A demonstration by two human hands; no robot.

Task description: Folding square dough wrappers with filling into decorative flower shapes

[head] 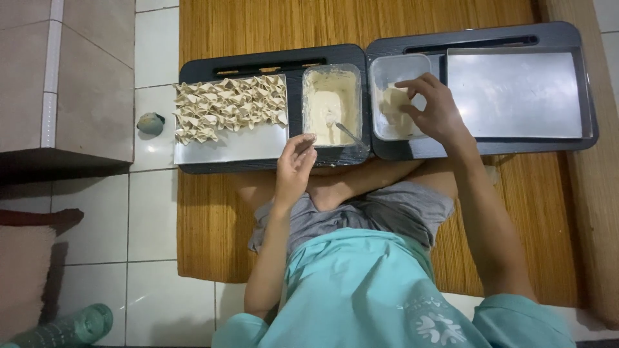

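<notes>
Closest to me was my teal shirt (361,290), and past it my grey shorts and crossed legs on the woven mat (213,212). My left hand (295,164) hovered at the near edge of the filling tub (332,106), fingers loosely curled and palm up, holding nothing that I could make out; whether a scrap of wrapper lay in it, I could not tell. My right hand (433,106) reached into the clear tub (400,96) just to the right of that, fingertips pinching at the stack of wrappers (393,109) inside, though how firmly it gripped one I could not say.

Between my hands sat the filling, pale and creamy, with a spoon (342,129) lying in it, its handle slanting toward my right hand. The tub looked well stocked, so I judged plenty of work remained.

Left of my left hand lay a steel tray (238,145) with the folded dumplings (229,106) packed in rows over its far part; its near strip was bare. So a good batch was done, yet that tray had room left.

Beyond my right hand sat a second steel tray (516,93), with nothing on it. I took that as the half not begun.

Both trays and both tubs rested on two dark lap tables (271,58) side by side across the mat. Farther left, on the tiles, a small round greyish object (150,122) lay well apart from my hands.
</notes>
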